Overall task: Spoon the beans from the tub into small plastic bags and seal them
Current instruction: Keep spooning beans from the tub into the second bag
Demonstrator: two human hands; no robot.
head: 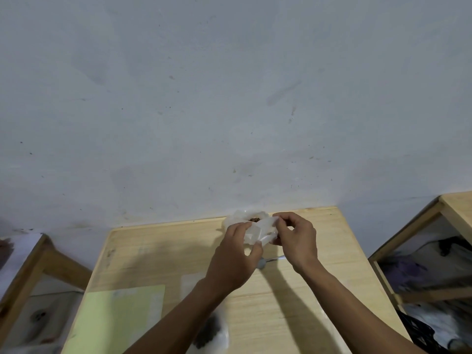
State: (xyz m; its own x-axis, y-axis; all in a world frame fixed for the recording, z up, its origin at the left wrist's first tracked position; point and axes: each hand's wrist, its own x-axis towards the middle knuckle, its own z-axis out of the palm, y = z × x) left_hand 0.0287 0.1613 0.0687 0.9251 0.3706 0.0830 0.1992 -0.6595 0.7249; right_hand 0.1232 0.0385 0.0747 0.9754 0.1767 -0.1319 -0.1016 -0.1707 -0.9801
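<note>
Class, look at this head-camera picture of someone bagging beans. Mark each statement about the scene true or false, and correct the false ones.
1. Both hands hold one small plastic bag. True: the left hand and the right hand pinch it between them.
2. The spoon is in the right hand. False: it lies on the wooden table, below the hands.
3. A green sheet lies on the table's near left part. True.
4. The held bag is full of beans. False: it looks empty and crumpled.
5. A filled bag of beans lies near the bottom edge. True, though blurred.
</note>
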